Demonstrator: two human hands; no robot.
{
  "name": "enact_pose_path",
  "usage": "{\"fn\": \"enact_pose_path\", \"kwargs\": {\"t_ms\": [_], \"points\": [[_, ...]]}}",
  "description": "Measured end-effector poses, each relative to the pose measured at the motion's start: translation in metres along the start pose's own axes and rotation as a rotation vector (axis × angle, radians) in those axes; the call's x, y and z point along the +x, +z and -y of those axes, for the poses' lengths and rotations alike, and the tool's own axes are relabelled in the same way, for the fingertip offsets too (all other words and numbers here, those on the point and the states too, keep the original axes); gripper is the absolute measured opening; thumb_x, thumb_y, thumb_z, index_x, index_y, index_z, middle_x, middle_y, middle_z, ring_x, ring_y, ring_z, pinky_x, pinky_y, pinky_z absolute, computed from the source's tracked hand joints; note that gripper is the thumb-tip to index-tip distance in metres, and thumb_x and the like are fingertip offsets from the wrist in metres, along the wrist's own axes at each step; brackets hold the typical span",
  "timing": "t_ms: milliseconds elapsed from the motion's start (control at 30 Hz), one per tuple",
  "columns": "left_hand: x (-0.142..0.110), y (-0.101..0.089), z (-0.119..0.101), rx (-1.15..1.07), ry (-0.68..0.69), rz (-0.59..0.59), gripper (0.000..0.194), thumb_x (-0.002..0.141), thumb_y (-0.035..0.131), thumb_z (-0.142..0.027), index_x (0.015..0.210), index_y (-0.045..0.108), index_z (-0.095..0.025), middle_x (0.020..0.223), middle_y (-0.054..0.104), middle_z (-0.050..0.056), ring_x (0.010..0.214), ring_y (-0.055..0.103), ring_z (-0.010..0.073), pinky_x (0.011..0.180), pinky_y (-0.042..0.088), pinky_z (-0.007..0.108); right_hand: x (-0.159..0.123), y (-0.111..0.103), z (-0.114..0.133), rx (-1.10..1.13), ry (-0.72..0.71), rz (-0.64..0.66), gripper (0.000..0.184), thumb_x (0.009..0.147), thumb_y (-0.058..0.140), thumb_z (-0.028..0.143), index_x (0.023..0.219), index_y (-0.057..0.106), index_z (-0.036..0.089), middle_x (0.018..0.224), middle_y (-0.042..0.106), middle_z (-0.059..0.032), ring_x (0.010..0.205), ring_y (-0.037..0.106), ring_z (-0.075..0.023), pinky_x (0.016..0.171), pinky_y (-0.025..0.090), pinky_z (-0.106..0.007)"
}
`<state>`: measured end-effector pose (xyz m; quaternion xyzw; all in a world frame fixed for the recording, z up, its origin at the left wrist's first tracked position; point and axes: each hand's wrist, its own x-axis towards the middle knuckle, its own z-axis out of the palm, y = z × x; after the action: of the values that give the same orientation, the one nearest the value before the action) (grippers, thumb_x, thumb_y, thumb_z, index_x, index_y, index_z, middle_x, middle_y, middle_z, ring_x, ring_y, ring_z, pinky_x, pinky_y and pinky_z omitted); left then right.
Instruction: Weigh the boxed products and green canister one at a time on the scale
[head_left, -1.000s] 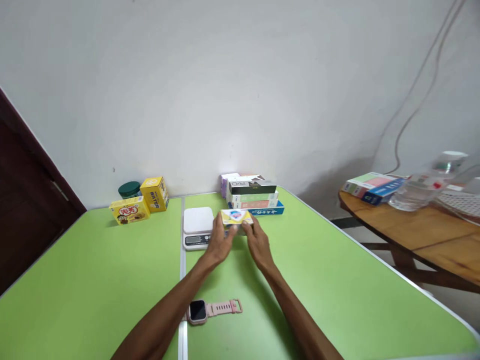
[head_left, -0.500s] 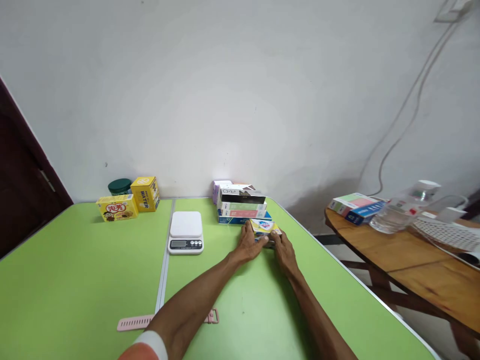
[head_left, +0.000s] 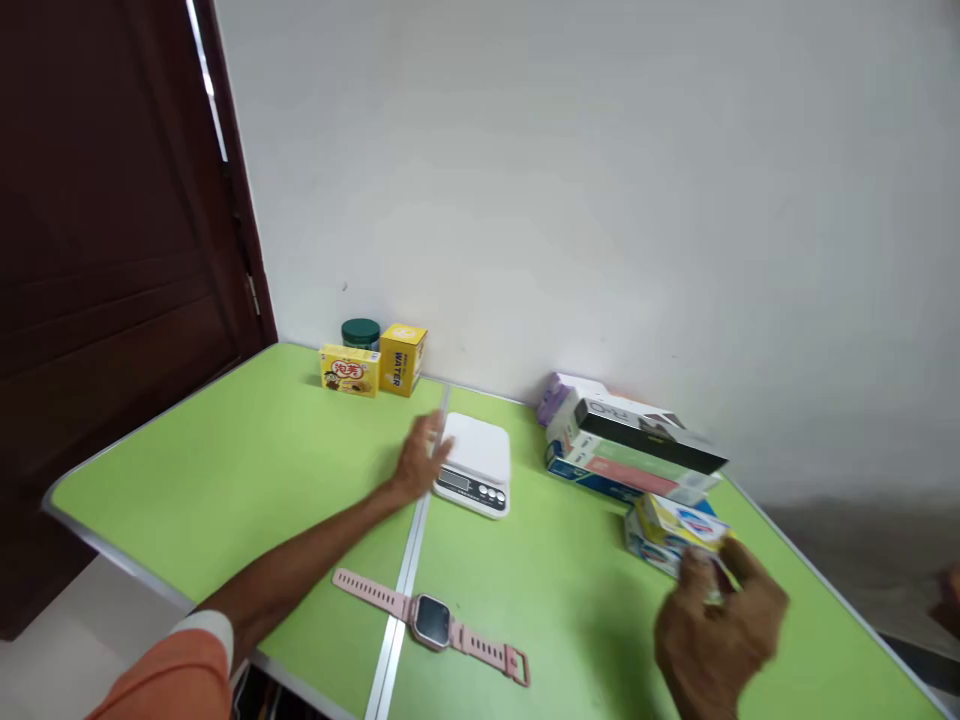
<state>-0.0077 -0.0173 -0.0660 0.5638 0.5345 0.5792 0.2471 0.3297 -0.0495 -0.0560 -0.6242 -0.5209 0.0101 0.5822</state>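
My left hand (head_left: 420,460) is at the left edge of a white digital kitchen scale (head_left: 478,448), thumb apart from the fingers and nothing in it. Whether it touches the scale is unclear. My right hand (head_left: 718,625), blurred, is in front of a yellow-and-white soap box (head_left: 679,520), which rests on another small box (head_left: 649,545). Its thumb and forefinger are parted, and part of the boxes is hidden behind it. Behind these lies a stack of flat boxes (head_left: 637,460), with a black-edged white one on top.
A pink-strapped smartwatch (head_left: 432,620) lies across the metal seam of the green table (head_left: 247,460). At the back left stand a yellow snack box (head_left: 350,370), a yellow WATER box (head_left: 403,358) and a green-lidded jar (head_left: 361,333). A dark door (head_left: 112,250) is at the left.
Both hands have come away from the soap box. The left has moved left to the scale, the right back towards me. The view has turned left, uncovering the whole watch.
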Motion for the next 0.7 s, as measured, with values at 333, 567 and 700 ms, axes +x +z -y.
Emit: {"fn": "enact_pose_path", "kwargs": {"t_ms": [333,567,700], "points": [[0.074,-0.171,0.085,0.278,-0.324,-0.555,0.092,0.092,0.064,-0.039,0.162,0.016,-0.003,0.168,0.026,0.032,0.162,0.023,0.0371,0.132,0.018,0.05,-0.118,0.24,0.18,0.574,0.092,1.046,0.078,0.094,0.052,0.071,0.155,0.047,0.023,0.162,0.047,-0.0169,0.149,0.047,-0.0355,0.121,0.042,-0.056],[0.113,-0.175,0.11,0.309,-0.333,-0.481,0.089,0.084,0.064,-0.023,0.162,0.024,-0.007,0.164,0.042,0.025,0.157,0.036,0.0357,0.13,0.025,0.05,-0.135,0.36,0.218,0.594,0.153,0.949,0.098,0.086,0.056,0.057,0.166,0.023,0.013,0.174,0.026,-0.0167,0.163,0.015,-0.0339,0.132,0.014,-0.055],[0.113,-0.175,0.115,0.32,-0.313,-0.47,0.08,0.082,0.065,-0.022,0.156,0.036,-0.009,0.155,0.052,0.023,0.149,0.047,0.0352,0.126,0.034,0.049,-0.128,0.376,0.22,0.663,0.155,0.885,0.094,0.082,0.059,0.048,0.165,0.028,0.015,0.169,0.037,-0.0152,0.16,0.025,-0.0343,0.13,0.02,-0.055]]}}
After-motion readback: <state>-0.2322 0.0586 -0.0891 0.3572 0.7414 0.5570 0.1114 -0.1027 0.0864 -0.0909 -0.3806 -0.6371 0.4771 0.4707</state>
